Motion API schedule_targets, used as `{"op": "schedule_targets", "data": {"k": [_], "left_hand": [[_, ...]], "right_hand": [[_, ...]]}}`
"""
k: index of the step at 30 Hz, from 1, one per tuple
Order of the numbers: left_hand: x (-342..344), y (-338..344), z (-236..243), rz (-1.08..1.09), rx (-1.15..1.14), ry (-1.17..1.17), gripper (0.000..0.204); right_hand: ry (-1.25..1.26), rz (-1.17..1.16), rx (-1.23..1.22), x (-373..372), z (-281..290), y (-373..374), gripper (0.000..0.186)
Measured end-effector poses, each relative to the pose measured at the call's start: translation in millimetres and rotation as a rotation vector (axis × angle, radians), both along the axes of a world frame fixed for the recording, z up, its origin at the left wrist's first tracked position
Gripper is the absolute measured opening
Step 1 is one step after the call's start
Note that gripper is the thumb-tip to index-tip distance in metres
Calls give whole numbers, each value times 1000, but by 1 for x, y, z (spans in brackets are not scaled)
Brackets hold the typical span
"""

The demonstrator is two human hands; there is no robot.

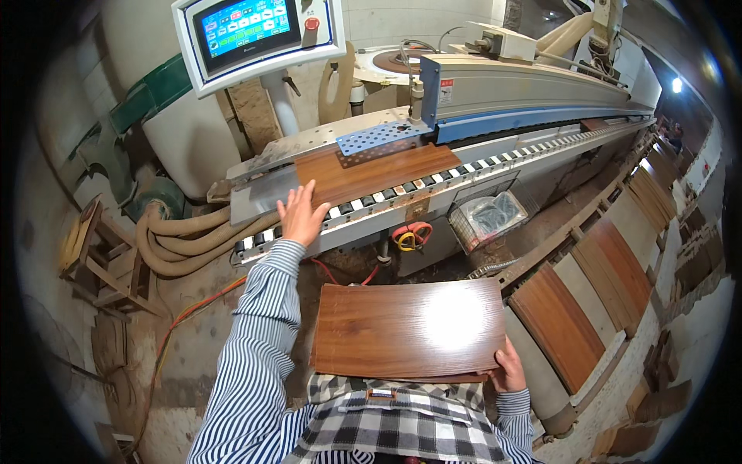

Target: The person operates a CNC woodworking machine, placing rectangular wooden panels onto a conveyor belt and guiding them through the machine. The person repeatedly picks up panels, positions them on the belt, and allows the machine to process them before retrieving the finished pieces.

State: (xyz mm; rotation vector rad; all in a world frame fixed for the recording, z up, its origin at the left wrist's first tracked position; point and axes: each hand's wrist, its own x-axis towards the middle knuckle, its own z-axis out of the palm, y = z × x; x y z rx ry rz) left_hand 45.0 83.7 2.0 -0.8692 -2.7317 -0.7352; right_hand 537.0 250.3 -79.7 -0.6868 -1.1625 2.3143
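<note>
A brown wood-grain panel (371,170) lies on the machine's feed bed, partly under a perforated blue plate (375,138) and beside the row of conveyor blocks (479,164). At that panel's near left corner is my left hand (301,213), fingers apart; whether the fingertips touch it I cannot tell. My right hand (510,363) grips the right end of a second brown panel (386,329), held flat against the checked apron at waist height, with glare on its upper face.
A control screen (251,35) stands upper left. Hoses (170,240) and a wooden stool (104,259) are at left. A wire basket (487,216) sits below the conveyor. More panels (556,325) lie along a roller line at right. A person (672,138) is far back.
</note>
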Motion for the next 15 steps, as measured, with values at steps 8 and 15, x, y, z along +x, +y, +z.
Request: {"op": "schedule_targets", "data": {"k": [8, 15], "left_hand": [[1, 8, 5, -225, 480, -203, 62], [63, -84, 30, -419, 484, -179, 60]], "right_hand": [[133, -50, -32, -3, 2, -2, 64], [235, -65, 4, -49, 29, 6, 62]]}}
